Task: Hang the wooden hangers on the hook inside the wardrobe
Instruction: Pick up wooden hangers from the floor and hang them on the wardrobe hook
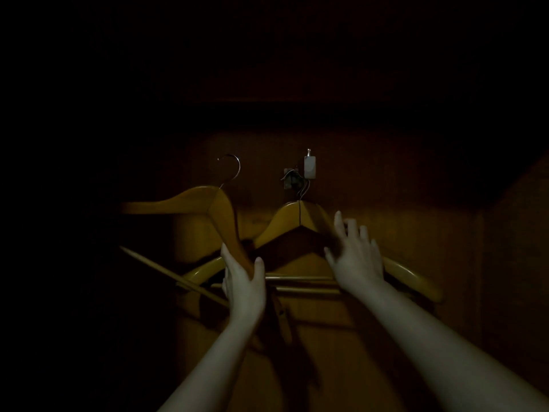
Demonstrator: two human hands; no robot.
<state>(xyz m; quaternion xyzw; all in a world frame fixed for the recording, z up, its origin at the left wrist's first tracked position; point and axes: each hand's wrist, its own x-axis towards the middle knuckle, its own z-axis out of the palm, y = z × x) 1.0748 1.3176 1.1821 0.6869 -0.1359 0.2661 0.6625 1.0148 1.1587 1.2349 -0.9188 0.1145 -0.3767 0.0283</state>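
While left hand (243, 281) grips tilted hanger (222, 209) | right hand (356, 254) — seemingly — touches hung hanger (282, 224)

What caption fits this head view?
Left hand holds a loose hanger; open right hand reaches toward the hung hanger on the wardrobe hook.

Very dim, warm light only at centre, corners black, right hand (355, 257) motion-blurred

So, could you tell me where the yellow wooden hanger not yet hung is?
In the head view, the unhung hanger sits left of centre, gripped by the left hand, beside the hung wooden hanger under the white wall hook.
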